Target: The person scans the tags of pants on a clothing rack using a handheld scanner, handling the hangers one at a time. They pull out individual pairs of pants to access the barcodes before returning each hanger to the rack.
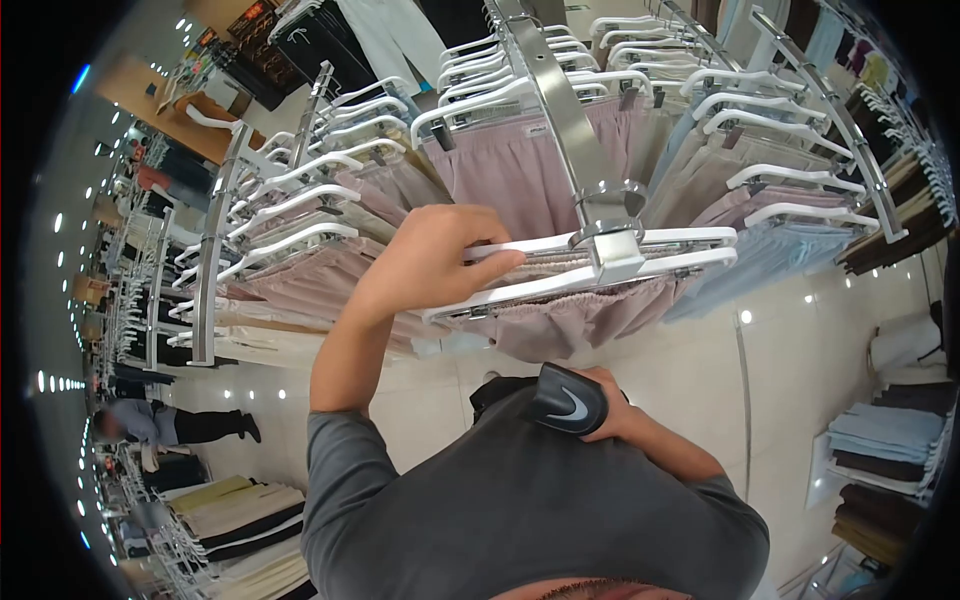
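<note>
My left hand (440,262) is closed on the end of a white hanger (545,243) at the near end of the middle rail, the thumb below and the fingers over it. Just in front of it, nearer my body, hangs a second white hanger (545,287) with pink elastic-waist trousers (590,318). My right hand (612,402), close to my chest, is wrapped round a black handheld device (570,400) with a pale curved mark; its lower part is hidden. More pink trousers (500,165) hang farther along the rail.
A chrome rail (560,110) runs away from me, ending in a bracket. Side racks on the left (208,250) and right (840,120) carry trousers on white hangers. Folded clothes (880,435) lie at the right. A person (190,424) stands at the far left on the tiled floor (690,385).
</note>
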`<state>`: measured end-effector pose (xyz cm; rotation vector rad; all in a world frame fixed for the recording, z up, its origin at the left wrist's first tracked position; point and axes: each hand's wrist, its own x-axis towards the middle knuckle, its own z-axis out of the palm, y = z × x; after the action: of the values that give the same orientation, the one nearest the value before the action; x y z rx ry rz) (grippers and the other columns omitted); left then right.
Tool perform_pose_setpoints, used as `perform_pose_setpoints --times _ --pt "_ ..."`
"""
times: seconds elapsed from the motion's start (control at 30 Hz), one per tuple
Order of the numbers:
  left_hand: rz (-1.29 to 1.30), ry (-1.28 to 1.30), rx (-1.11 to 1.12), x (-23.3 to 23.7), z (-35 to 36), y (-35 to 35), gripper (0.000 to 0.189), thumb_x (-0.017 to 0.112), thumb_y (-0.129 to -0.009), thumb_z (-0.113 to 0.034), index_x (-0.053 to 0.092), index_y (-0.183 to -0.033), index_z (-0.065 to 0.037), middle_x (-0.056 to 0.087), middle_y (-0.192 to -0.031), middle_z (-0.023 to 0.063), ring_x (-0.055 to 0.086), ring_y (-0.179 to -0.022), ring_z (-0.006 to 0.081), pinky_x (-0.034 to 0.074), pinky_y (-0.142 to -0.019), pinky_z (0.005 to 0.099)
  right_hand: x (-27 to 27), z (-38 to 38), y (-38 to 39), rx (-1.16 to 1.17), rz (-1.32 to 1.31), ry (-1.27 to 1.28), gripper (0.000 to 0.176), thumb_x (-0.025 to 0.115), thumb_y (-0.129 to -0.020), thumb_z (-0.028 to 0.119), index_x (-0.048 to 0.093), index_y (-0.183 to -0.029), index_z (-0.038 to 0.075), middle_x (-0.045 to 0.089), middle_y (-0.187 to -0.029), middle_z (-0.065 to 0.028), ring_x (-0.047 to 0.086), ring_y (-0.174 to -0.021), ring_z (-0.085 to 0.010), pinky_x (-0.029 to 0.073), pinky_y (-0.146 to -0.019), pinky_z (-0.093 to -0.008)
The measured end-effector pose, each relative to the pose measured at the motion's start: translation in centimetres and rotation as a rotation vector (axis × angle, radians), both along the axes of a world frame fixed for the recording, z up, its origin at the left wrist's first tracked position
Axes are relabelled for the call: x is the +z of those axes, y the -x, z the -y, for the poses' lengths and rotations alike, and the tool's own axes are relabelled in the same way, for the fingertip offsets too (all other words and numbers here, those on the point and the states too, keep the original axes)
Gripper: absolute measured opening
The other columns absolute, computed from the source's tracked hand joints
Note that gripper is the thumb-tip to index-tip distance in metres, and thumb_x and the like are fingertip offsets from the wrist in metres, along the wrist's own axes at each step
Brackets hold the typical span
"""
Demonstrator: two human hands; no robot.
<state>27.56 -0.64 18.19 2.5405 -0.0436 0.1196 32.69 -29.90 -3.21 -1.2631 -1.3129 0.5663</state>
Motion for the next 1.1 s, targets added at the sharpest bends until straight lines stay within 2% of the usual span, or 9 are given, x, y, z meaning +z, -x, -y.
perform_pose_setpoints --times 0.03,0.13,0.2,0.37,0.5,0.57,0.67,1.0,1.1 --pt "0.135 0.024 0.009 -0.3 0.1 -0.1 0.029 0.076 -0.090 -0.030 0.072 -0.089 -0.001 0.064 -0.079 0.0143 0.063 -0.071 0.0338 0.048 -0.064 0.0410 -1.0 0.2 -0.1 -0.096 0.098 -0.063 0.088 0.085 -0.054 0.027 0.060 -0.132 -0.004 0.072 -0.103 -0.0182 0.070 -0.087 -0.0344 0.052 -0.085 -0.0381" --pt "0.096 0.118 0.163 1.3 0.3 -0.3 0.031 0.074 -0.092 -0.031 0.071 -0.088 -0.001 0.064 -0.079 0.0147 0.062 -0.070 0.0337 0.047 -0.063 0.0411 -2.3 0.4 -0.2 -0.105 -0.008 0.040 0.093 0.084 -0.052 0.027 0.058 -0.135 -0.005 0.072 -0.107 -0.0205 0.071 -0.093 -0.0347 0.051 -0.090 -0.0397" --pt "0.123 0.061 0.145 1.7 0.1 -1.1 0.031 0.072 -0.094 -0.032 0.072 -0.090 -0.001 0.064 -0.079 0.0148 0.061 -0.070 0.0332 0.047 -0.063 0.0412 -1.9 -0.1 -0.7 -0.044 -0.050 0.044 0.092 0.084 -0.051 0.027 0.059 -0.134 -0.005 0.071 -0.106 -0.0211 0.071 -0.093 -0.0353 0.052 -0.089 -0.0393" --pt "0.192 -0.034 0.038 -1.5 -0.3 -3.8 0.032 0.072 -0.093 -0.035 0.072 -0.092 -0.003 0.067 -0.083 0.0162 0.064 -0.076 0.0369 0.048 -0.064 0.0440 0.9 -1.5 -1.6 0.129 -0.162 0.096 0.081 0.080 -0.051 0.022 0.060 -0.125 -0.006 0.069 -0.101 -0.0215 0.070 -0.089 -0.0386 0.054 -0.083 -0.0376" --pt "0.125 -0.081 0.088 -3.6 -1.7 -3.3 0.033 0.071 -0.093 -0.038 0.072 -0.091 -0.004 0.068 -0.086 0.0150 0.065 -0.082 0.0386 0.050 -0.067 0.0458 2.6 -2.3 -1.1 0.102 -0.170 0.122 0.072 0.079 -0.055 0.019 0.062 -0.122 -0.003 0.069 -0.098 -0.0204 0.069 -0.086 -0.0388 0.054 -0.080 -0.0381" --pt "0.018 -0.172 0.170 -4.5 -2.8 -1.8 0.023 0.074 -0.091 -0.026 0.071 -0.097 -0.004 0.067 -0.089 0.0157 0.063 -0.081 0.0404 0.050 -0.070 0.0433 4.3 -2.9 -0.3 0.042 -0.198 0.190 0.060 0.078 -0.060 0.015 0.064 -0.116 -0.001 0.069 -0.093 -0.0198 0.068 -0.083 -0.0400 0.054 -0.076 -0.0385" --pt "0.043 -0.156 0.216 -4.7 -4.0 1.1 0.022 0.072 -0.092 -0.025 0.070 -0.096 -0.004 0.066 -0.089 0.0137 0.063 -0.079 0.0386 0.050 -0.069 0.0428 5.2 -3.9 1.0 0.013 -0.205 0.183 0.050 0.076 -0.064 0.012 0.064 -0.111 0.001 0.069 -0.090 -0.0196 0.066 -0.081 -0.0415 0.054 -0.073 -0.0390" --pt "0.282 -0.156 0.453 -5.1 -9.6 15.5 0.018 0.073 -0.090 -0.020 0.067 -0.090 -0.003 0.064 -0.084 0.0120 0.062 -0.073 0.0346 0.048 -0.064 0.0384 5.3 -9.8 7.0 0.110 -0.105 0.343 0.053 0.076 -0.067 0.014 0.065 -0.118 0.001 0.071 -0.097 -0.0203 0.068 -0.092 -0.0412 0.054 -0.083 -0.0418" --pt "0.276 -0.258 0.510 -4.3 -11.5 19.8 0.027 0.075 -0.087 -0.025 0.060 -0.076 -0.005 0.056 -0.074 0.0078 0.059 -0.064 0.0313 0.043 -0.055 0.0401 6.2 -14.1 9.5 0.220 -0.103 0.356 0.053 0.075 -0.069 0.011 0.064 -0.121 0.001 0.072 -0.100 -0.0209 0.069 -0.094 -0.0401 0.054 -0.084 -0.0420"
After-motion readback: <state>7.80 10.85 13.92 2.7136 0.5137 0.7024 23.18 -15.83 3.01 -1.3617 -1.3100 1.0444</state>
